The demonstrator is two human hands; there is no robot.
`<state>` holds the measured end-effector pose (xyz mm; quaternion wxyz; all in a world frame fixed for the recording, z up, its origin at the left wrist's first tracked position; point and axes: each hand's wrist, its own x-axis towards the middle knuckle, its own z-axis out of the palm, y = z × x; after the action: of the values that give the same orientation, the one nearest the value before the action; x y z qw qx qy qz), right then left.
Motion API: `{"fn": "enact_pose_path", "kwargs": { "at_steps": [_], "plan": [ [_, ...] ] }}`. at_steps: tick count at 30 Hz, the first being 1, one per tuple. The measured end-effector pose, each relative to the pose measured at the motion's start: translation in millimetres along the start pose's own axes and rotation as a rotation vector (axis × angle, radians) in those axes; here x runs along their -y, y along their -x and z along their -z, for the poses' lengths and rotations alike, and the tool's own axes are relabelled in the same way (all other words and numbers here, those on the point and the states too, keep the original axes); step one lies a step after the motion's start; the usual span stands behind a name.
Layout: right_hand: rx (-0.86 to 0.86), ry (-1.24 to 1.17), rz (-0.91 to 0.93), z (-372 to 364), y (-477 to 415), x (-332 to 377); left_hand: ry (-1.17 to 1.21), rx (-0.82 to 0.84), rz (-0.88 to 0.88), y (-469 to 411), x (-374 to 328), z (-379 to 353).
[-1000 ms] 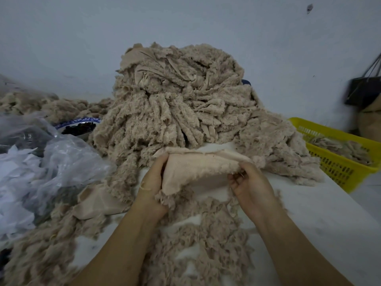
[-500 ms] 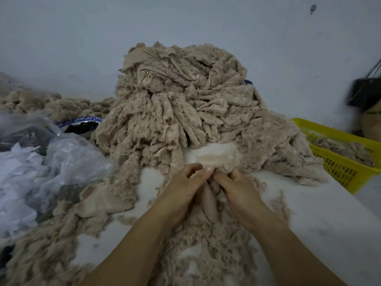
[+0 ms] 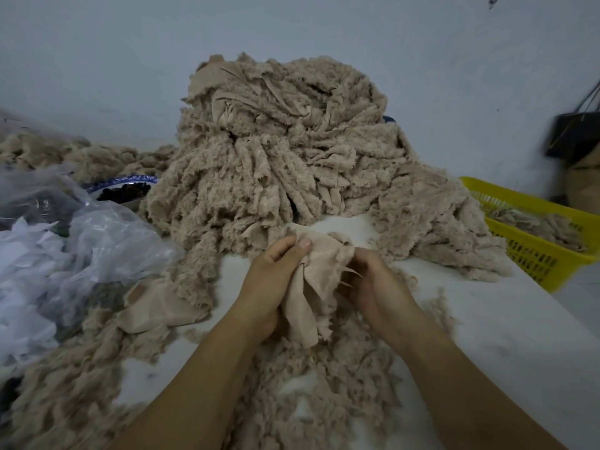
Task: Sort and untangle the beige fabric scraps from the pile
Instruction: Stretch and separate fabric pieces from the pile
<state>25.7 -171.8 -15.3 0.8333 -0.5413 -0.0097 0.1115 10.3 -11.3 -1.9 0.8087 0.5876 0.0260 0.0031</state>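
A tall pile of frayed beige fabric scraps [image 3: 279, 147] rises at the back of the white table [image 3: 506, 336]. Just in front of it I hold one smooth beige scrap [image 3: 316, 271] bunched between both hands. My left hand [image 3: 272, 280] grips its left side, thumb on top. My right hand [image 3: 373, 287] pinches its right edge with curled fingers. The scrap's lower end hangs down between my wrists. Loose shredded scraps [image 3: 311, 384] lie under my forearms.
A yellow plastic basket [image 3: 532, 258] holding beige scraps stands at the right table edge. Clear plastic bags with white pieces [image 3: 65, 254] fill the left. A blue-rimmed bowl of dark bits [image 3: 125, 188] sits behind them. A flat beige piece [image 3: 156, 306] lies left of my arm.
A second ago the scrap was stretched wide between my hands. My hands have since come together and bunched it, and it now hangs folded between them.
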Motion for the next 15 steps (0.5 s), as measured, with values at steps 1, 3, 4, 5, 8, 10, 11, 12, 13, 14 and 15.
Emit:
{"fn": "enact_pose_path", "kwargs": {
  "at_steps": [1, 3, 4, 5, 8, 10, 11, 12, 13, 14, 15],
  "plan": [
    [0.044, -0.057, -0.026, -1, 2, 2, -0.014, 0.005, -0.001, 0, 0, 1],
    [0.088, -0.005, -0.004, -4, 3, 1, -0.1, 0.054, -0.003, 4, 2, 0],
    [0.076, 0.05, 0.03, -5, 4, -1, -0.141, 0.095, 0.006, 5, 4, -2],
    [0.035, 0.088, 0.058, -5, 4, -3, -0.157, 0.127, 0.022, 7, 5, -5],
    [-0.131, 0.111, 0.105, 0, -1, -2, 0.022, 0.117, 0.106, 6, 3, -8],
    [-0.119, 0.088, 0.099, 4, -2, 3, 0.239, 0.047, 0.146, 3, -1, -5],
    [-0.073, 0.098, 0.09, 3, 0, 4, 0.341, 0.014, 0.143, 2, -4, -3],
    [-0.015, 0.131, 0.082, 2, 2, 4, 0.422, -0.015, 0.133, 1, -6, -2],
    [0.05, 0.176, 0.075, -2, 4, 2, 0.483, -0.045, 0.133, 0, -8, -1],
    [0.111, 0.226, 0.07, -5, 5, -1, 0.529, -0.07, 0.139, 0, -10, 0],
    [0.157, 0.264, 0.064, -9, 7, -4, 0.563, -0.087, 0.146, -1, -11, 1]
  ]
}}
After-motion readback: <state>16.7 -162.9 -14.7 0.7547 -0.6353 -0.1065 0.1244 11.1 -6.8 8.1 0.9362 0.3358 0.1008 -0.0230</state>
